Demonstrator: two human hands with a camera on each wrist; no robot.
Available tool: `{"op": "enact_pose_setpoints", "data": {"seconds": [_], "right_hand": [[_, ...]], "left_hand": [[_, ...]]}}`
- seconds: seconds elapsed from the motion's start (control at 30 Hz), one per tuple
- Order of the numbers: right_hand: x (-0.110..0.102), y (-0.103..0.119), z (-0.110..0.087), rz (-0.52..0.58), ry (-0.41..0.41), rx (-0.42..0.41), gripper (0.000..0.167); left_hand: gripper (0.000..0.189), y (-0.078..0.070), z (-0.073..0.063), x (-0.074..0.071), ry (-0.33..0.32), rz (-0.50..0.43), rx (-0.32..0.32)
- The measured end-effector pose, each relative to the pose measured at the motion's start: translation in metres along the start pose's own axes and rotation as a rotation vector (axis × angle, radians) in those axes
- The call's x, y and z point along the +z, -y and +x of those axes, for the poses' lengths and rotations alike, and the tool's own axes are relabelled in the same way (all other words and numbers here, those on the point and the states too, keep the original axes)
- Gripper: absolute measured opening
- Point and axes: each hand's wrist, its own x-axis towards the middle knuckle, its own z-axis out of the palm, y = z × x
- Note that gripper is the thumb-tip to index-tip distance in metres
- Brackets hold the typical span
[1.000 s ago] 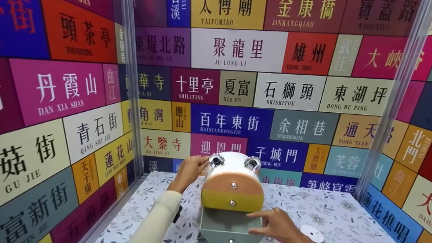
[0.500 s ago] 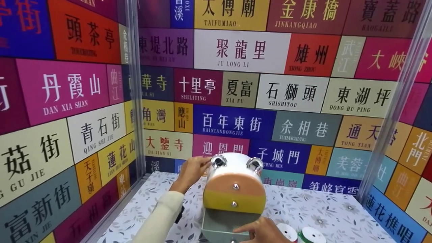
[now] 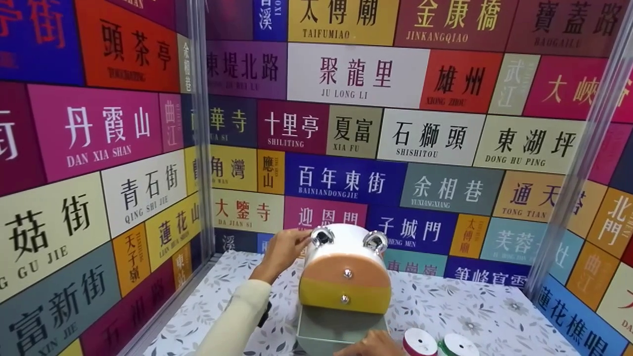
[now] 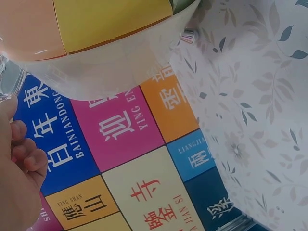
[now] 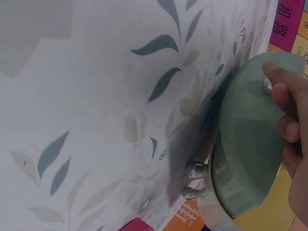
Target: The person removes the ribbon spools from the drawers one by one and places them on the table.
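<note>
A small rounded drawer box with a white top stands on the table. It has an orange drawer, a yellow drawer and a green drawer pulled partly out at the bottom. My left hand pinches the left silver-rimmed eye on top; in the left wrist view its fingers are curled beside the box. My right hand is at the green drawer's front. In the right wrist view its fingertips pinch the silver knob there.
Right of the box stand two white spools, one with red and one with green on it. A leaf-patterned cloth covers the table. Colourful sign-printed walls enclose it at the back and sides.
My right hand has moved left and down from beside the green drawer to its front knob, uncovering the red spool. My left hand stays at the eye; the view has shifted slightly.
</note>
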Motion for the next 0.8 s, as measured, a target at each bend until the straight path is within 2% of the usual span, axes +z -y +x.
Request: {"op": "enact_pose_setpoints", "data": {"seconds": [0.1, 0.27, 0.4, 0.5, 0.57, 0.7, 0.8], "right_hand": [[0.002, 0.002, 0.0, 0.045, 0.021, 0.059, 0.019], [0.004, 0.002, -0.001, 0.053, 0.011, 0.118, 0.015], [0.003, -0.006, -0.002, -0.016, -0.02, 0.046, 0.017], [0.002, -0.012, 0.002, -0.107, -0.037, -0.008, 0.017], [0.001, -0.014, 0.006, -0.146, -0.039, -0.006, 0.017], [0.001, -0.019, 0.01, -0.157, -0.062, 0.027, 0.02], [0.003, -0.025, 0.011, -0.229, -0.1, -0.022, 0.023]], "left_hand": [[0.03, -0.001, 0.001, -0.001, -0.001, 0.006, 0.002], [0.03, -0.001, 0.001, -0.001, 0.007, -0.003, 0.006], [0.031, -0.001, 0.001, -0.001, 0.007, -0.009, 0.005], [0.03, 0.0, 0.002, -0.001, 0.005, -0.012, 0.01], [0.03, -0.001, 0.002, -0.001, 0.004, -0.01, 0.012], [0.03, -0.001, 0.002, -0.002, 0.0, -0.004, 0.012], [0.03, -0.001, 0.001, 0.0, -0.002, -0.011, 0.015]]}}
